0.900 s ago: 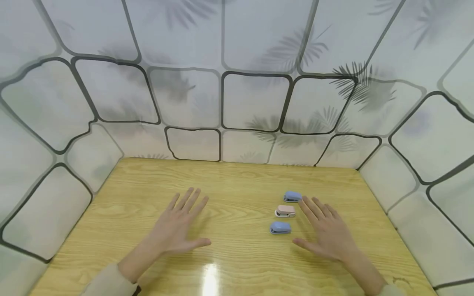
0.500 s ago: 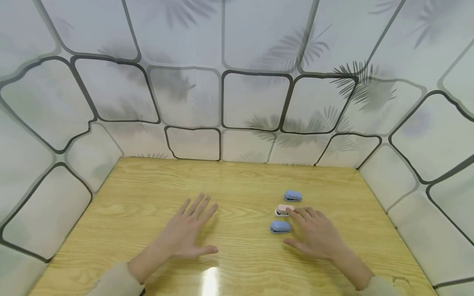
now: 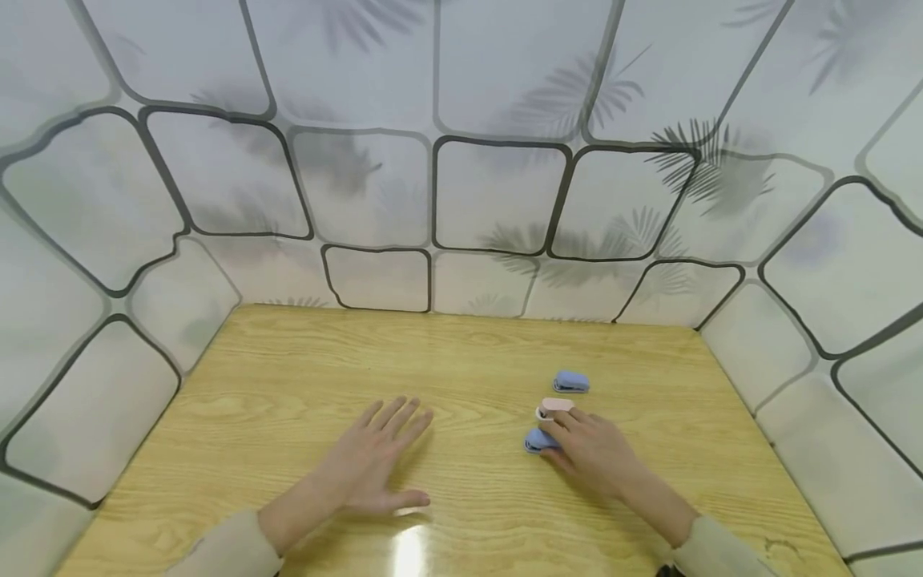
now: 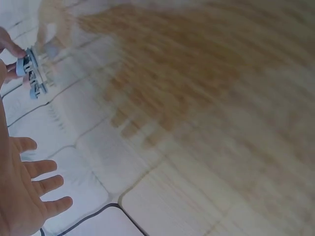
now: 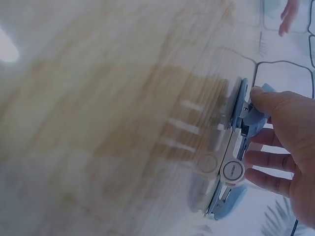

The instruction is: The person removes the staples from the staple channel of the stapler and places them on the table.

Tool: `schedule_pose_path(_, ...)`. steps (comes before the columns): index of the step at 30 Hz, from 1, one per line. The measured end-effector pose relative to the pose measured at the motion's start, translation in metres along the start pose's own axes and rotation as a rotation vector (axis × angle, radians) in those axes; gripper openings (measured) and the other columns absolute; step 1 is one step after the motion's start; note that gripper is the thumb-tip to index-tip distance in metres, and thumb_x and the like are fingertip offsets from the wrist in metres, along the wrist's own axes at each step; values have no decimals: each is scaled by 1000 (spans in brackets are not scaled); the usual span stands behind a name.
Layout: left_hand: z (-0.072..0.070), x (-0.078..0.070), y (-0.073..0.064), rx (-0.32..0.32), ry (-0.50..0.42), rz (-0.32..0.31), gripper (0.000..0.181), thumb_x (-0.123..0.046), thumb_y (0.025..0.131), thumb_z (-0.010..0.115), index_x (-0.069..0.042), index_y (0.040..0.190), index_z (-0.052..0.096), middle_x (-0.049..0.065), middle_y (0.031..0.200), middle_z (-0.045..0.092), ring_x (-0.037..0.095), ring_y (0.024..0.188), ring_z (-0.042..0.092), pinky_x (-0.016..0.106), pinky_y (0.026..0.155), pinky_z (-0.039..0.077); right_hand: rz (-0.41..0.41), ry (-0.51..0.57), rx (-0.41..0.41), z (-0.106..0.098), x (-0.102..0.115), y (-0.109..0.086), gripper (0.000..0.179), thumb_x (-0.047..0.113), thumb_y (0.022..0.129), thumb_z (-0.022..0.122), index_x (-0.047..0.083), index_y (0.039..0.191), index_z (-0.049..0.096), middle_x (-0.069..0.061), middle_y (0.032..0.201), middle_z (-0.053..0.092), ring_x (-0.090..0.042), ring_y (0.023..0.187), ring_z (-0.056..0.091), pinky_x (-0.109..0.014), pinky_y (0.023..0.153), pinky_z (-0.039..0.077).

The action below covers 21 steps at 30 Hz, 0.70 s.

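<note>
Three mini staplers stand in a slanting row on the right of the table. My right hand (image 3: 594, 455) is at the nearest one, a blue stapler (image 3: 537, 440), with thumb and forefinger on either side of it. In the right wrist view the thumb lies on this blue stapler's (image 5: 253, 118) body, and the other fingers reach past the pink-and-white stapler (image 5: 231, 162). Behind sits the pink stapler (image 3: 555, 405), partly covered by my fingers, and farthest back another blue stapler (image 3: 571, 381). My left hand (image 3: 373, 458) hovers palm down over the table, fingers spread, holding nothing.
The wood-grain table (image 3: 461, 361) has a glossy top that reflects the hands. Pale patterned walls (image 3: 497, 200) with dark outlines and leaf prints enclose it at the back and both sides. A bright light reflection (image 3: 409, 553) shows near the front.
My right hand has moved left and toward the near blue stapler, its fingers drawing together around it. My left hand has drifted slightly right and nearer. The staplers stay in place.
</note>
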<state>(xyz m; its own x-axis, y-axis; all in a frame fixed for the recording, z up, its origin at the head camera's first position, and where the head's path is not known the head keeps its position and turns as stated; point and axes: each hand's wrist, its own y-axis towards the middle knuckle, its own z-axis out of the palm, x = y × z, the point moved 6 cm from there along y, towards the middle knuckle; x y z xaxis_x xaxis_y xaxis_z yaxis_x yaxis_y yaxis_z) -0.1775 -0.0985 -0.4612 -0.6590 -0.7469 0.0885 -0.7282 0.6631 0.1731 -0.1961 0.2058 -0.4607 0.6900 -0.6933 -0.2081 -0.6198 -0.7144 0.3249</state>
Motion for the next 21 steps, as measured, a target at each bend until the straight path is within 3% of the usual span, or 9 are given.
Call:
schedule_pose_path(8,6,-4,4,32,-39,15,97,-83,91,52,-14,159,45,14,160,52,36,145,54,55,121,44,-61,-21,29,3,16,21,35,41,92,80,17,116,72,2,101,69,-14,89,65,-28,74,57)
schedule_pose_path(15,15,-6,7,70,-56,61,87,-79,96,49,-13,153,52,14,156,57,35,143,55,54,120,45,-108,-4,44,7,34,43,35,42,93,78,19,119,73,4,101,70,-13,91,67,-26,78,59)
schedule_pose_path(21,22,-7,15,41,-109,93,73,-71,101,50,-13,146,59,11,148,63,32,139,59,51,117,48,-131,24,57,11,47,59,36,43,94,76,21,122,73,6,104,71,-12,95,68,-28,79,60)
